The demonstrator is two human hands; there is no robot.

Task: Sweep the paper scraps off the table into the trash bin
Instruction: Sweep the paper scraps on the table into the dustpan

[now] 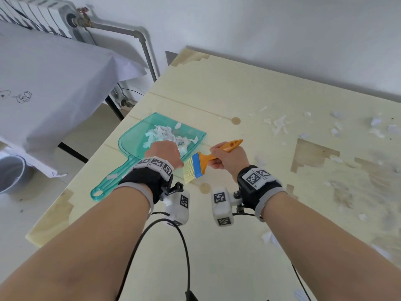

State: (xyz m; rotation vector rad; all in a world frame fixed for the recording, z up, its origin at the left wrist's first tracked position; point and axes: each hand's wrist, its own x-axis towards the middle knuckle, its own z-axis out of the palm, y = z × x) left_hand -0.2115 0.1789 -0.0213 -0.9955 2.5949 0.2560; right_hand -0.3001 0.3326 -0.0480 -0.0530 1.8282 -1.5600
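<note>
A teal see-through dustpan [130, 146] lies on the pale yellow table [249, 98] with its handle pointing toward the near left edge. A heap of white paper scraps [161, 134] sits inside it. My left hand [165, 152] is over the pan's near right part; its fingers are hidden behind the hand. My right hand [227, 159] grips the orange handle of a small brush [198, 165], whose blue band and yellow bristles point down-left just beside the pan. More loose scraps [280, 124] lie scattered on the table to the right.
A grey bin [10, 172] stands on the floor at the far left, below the table's left edge. A second table covered with white paper [54, 83] and a radiator [43, 16] fill the left. Worn brown patches [312, 155] mark the tabletop.
</note>
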